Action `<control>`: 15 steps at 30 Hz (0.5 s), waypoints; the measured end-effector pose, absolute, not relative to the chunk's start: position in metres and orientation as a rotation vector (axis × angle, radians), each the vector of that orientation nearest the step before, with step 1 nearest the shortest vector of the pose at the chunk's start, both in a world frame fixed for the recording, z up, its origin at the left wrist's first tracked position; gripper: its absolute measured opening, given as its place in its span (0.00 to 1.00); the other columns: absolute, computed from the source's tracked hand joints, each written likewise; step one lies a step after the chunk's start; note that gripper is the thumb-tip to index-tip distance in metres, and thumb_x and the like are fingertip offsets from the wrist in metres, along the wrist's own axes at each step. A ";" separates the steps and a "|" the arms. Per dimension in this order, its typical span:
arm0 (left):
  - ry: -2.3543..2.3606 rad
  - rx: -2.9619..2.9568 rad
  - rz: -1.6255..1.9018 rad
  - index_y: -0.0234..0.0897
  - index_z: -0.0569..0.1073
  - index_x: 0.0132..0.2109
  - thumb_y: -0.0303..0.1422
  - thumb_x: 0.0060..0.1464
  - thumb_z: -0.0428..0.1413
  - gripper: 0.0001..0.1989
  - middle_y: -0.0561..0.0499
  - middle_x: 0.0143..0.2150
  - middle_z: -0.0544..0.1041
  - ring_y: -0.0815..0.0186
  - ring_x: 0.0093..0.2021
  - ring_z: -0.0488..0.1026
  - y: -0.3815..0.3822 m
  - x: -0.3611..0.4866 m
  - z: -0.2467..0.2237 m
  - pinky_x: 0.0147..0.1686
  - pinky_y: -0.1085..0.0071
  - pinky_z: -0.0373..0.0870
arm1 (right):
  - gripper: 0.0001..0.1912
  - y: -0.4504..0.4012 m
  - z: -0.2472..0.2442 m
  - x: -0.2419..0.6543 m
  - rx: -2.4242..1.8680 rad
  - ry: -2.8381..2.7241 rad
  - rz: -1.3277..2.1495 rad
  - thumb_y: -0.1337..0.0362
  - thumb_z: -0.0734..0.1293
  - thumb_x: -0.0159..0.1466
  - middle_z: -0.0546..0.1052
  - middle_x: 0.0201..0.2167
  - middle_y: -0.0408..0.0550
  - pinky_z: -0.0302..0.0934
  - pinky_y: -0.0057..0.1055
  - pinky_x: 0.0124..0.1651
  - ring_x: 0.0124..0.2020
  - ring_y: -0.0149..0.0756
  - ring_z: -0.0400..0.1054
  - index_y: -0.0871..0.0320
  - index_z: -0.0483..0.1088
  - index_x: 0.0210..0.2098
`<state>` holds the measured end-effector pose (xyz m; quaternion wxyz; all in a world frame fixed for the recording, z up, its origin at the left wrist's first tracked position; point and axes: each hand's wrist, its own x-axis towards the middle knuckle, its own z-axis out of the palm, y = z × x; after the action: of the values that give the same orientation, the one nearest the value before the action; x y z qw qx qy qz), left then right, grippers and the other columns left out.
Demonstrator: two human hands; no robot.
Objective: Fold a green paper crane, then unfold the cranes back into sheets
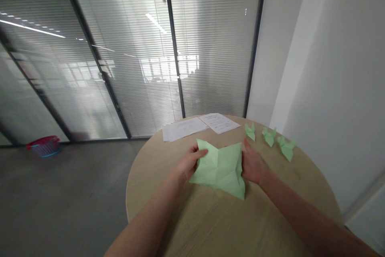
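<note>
A creased sheet of light green paper [221, 168] is held up just above the round table, its fold lines crossing near the middle. My left hand [192, 161] pinches its left edge, thumb on the front face and the other fingers behind. On the opposite side, my right hand [252, 162] grips the right edge, with most of its fingers hidden behind the paper. Beyond my right hand stand three folded green paper figures with pointed tips: a left one [250, 131], a middle one [269, 136] and a right one [286, 148].
White printed sheets [186, 128] lie at the far side of the wooden table [192, 225]. Past them is a glass partition with blinds [210, 48]. A white wall [339, 88] runs close along the right. A red and blue basket [45, 146] sits on the floor at left.
</note>
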<state>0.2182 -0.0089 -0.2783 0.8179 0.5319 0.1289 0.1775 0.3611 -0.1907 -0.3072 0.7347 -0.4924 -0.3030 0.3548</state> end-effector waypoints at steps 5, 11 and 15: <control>0.342 1.238 0.459 0.34 0.78 0.37 0.34 0.37 0.74 0.19 0.49 0.33 0.82 0.65 0.29 0.77 -0.002 0.223 -0.286 0.33 0.69 0.75 | 0.22 -0.185 -0.314 0.360 -1.031 -0.554 0.952 0.59 0.78 0.53 0.84 0.44 0.54 0.72 0.45 0.55 0.47 0.51 0.80 0.56 0.77 0.46; 0.370 1.242 0.458 0.33 0.79 0.40 0.35 0.38 0.74 0.21 0.47 0.36 0.83 0.63 0.31 0.78 0.006 0.225 -0.291 0.35 0.67 0.76 | 0.23 -0.181 -0.327 0.369 -1.046 -0.520 0.834 0.60 0.79 0.53 0.84 0.45 0.56 0.72 0.48 0.54 0.45 0.53 0.80 0.59 0.76 0.47; 0.332 1.235 0.507 0.33 0.78 0.40 0.35 0.37 0.76 0.23 0.48 0.34 0.83 0.64 0.30 0.78 0.012 0.225 -0.292 0.32 0.69 0.75 | 0.27 -0.182 -0.332 0.375 -1.136 -0.530 0.709 0.58 0.78 0.53 0.83 0.48 0.55 0.74 0.49 0.51 0.44 0.52 0.80 0.57 0.74 0.51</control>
<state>0.2254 0.0116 -0.2923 0.7727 0.5698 0.1534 0.2339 0.3754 -0.1823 -0.3318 0.7517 -0.5201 -0.2429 0.3247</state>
